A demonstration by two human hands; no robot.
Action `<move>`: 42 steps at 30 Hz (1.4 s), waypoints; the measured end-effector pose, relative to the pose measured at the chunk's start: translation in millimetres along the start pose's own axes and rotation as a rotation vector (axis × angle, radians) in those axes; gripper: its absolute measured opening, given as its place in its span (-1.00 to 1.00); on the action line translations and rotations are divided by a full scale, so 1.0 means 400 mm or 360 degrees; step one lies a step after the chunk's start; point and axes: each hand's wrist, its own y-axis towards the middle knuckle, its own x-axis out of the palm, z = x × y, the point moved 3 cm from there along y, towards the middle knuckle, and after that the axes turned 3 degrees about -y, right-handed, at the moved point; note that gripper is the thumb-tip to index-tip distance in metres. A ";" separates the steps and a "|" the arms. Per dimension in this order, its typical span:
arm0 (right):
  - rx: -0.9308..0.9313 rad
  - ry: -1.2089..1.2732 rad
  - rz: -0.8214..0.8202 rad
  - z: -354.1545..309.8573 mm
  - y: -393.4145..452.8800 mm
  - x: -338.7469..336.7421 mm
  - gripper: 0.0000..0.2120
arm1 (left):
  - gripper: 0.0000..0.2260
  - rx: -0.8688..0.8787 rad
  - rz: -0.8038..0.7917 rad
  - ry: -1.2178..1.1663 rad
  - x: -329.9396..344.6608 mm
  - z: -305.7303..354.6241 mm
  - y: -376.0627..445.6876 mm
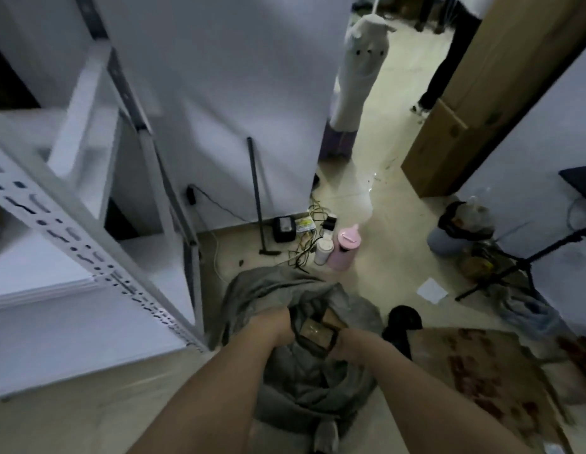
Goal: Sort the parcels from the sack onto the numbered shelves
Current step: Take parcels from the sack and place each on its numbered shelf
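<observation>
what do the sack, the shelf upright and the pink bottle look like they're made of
Sack: soft grey woven fabric or thin plastic weave, matte; it slumps and folds.
Shelf upright: white painted metal, probably steel; straight angle post with punched slots.
Pink bottle: smooth hard plastic by the look, slight sheen, though coated metal is possible.

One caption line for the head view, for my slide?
Both hands reach into the grey fabric sack around a brown parcel, beside white metal shelves.

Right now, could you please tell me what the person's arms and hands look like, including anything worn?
Both forearms are bare, no sleeves in view. The left hand and right hand wear no gloves; no watch, band or ring is visible, though the picture is dim and blurred.
</observation>
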 end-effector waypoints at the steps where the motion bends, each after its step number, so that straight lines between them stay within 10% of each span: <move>1: -0.0021 -0.0018 -0.0019 0.031 0.029 -0.006 -0.48 | -0.59 -0.0034 0.0009 -0.0031 0.005 0.008 0.028; 8: -0.0007 0.0133 -0.0133 0.143 0.268 0.034 -0.73 | -0.54 -0.0199 -0.0030 -0.0100 0.088 -0.002 0.237; 31: 0.0505 0.1552 0.0249 0.353 1.406 0.543 -0.38 | -0.33 -0.0316 0.0015 -0.0591 0.787 -0.234 1.321; 42: 0.0603 0.2044 0.0193 0.326 1.337 0.545 -0.34 | -0.56 -0.0518 0.0101 -0.1640 0.791 -0.223 1.282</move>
